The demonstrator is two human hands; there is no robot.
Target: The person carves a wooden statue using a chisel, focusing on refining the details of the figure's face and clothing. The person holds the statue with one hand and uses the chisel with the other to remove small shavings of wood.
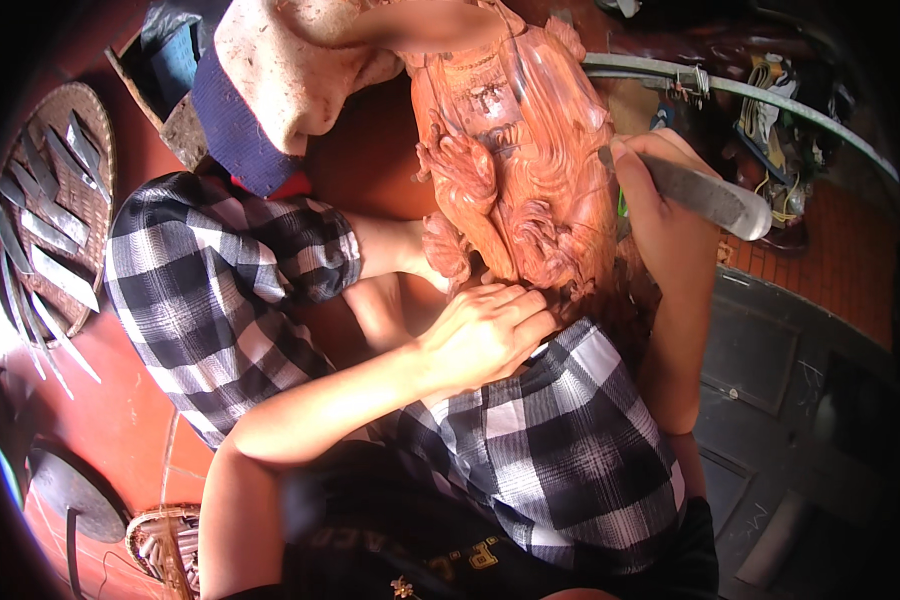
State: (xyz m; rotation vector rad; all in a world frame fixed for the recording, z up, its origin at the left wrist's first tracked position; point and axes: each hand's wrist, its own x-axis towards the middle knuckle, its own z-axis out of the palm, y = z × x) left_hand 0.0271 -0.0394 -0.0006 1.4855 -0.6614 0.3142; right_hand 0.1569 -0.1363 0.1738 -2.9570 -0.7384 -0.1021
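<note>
A reddish-brown wooden carving (pixel 530 150) with deep flowing folds leans upright between my legs. My right hand (pixel 665 195) is at its right side, closed round a flat grey bar-shaped tool (pixel 710 190) with a pale rounded outer end. The tool's inner end is close to the wood; whether it touches cannot be made out. A sliver of green shows beside that palm. My left hand (pixel 485 335) rests at the carving's foot above my checked trouser leg (pixel 570 440), its fingers curled against the lower edge. Its fingertips are partly hidden.
On the left, a woven tray (pixel 100 215) bears several flat metal blades on the red floor (pixel 120 400). A small basket (pixel 135 520) of rod-like pieces stands lower left. A pale speckled cloth (pixel 280 60) with navy trim lies beside the carving. Behind runs a curved metal bar (pixel 740 88).
</note>
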